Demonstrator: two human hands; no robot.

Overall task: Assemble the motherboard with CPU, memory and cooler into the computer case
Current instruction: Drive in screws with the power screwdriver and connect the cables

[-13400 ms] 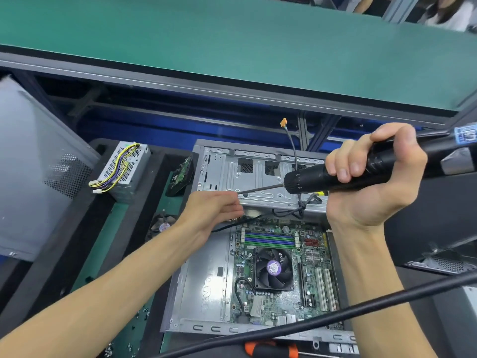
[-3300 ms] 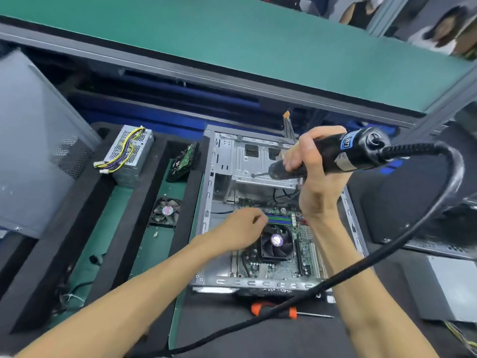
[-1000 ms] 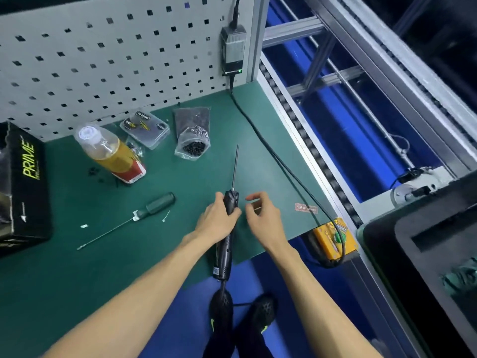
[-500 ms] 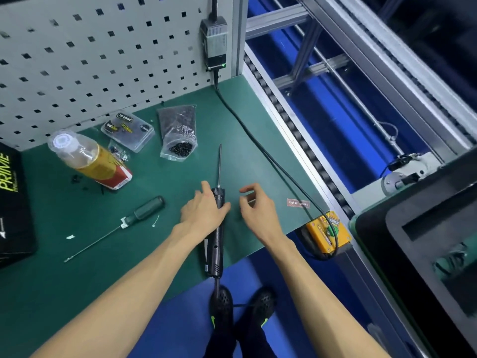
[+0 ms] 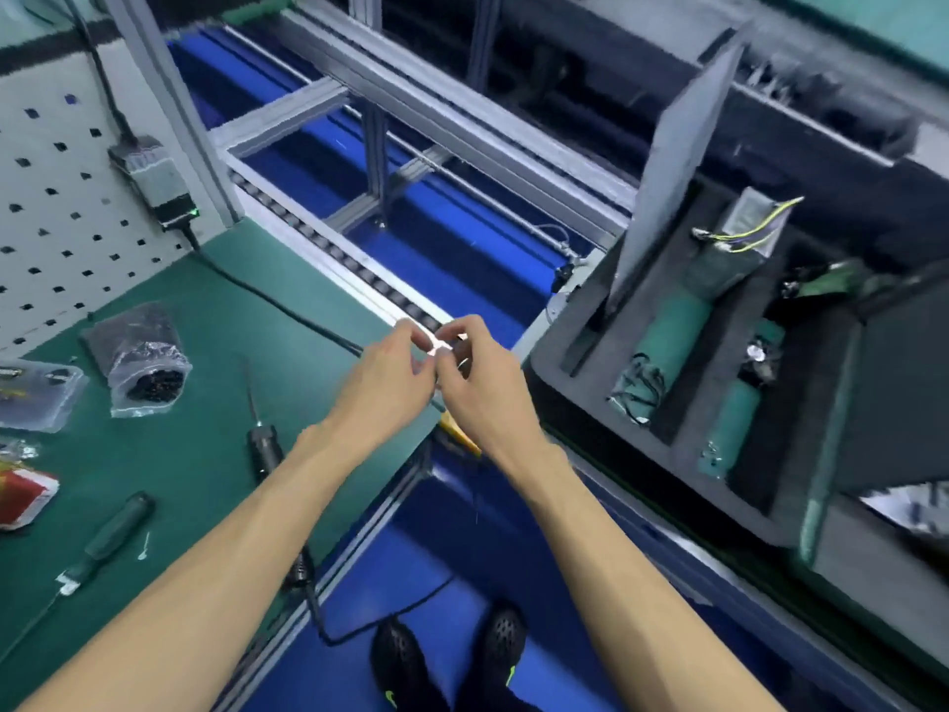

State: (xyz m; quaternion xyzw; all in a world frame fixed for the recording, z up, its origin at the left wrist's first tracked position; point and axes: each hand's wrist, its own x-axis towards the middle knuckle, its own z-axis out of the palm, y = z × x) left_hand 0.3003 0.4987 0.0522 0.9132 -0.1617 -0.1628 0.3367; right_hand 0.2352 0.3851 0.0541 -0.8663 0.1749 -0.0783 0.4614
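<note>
Hovering together over the bench (image 5: 215, 454) edge, both forearms reaching forward, left hand (image 5: 382, 385) and right hand (image 5: 480, 390) fingertip to fingertip, pinching something tiny and pale between them, too blurry to name. Lying flat on the mat just left of and below the left wrist: driver (image 5: 264, 447), untouched. Sitting off to the right, well apart from the hands: foam tray (image 5: 688, 403) with parts in its slots.

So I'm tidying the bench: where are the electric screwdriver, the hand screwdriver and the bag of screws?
electric screwdriver (image 5: 263, 447): head view, on its black body.
hand screwdriver (image 5: 119, 526): head view, on its dark handle.
bag of screws (image 5: 145, 366): head view, on the clear plastic.
</note>
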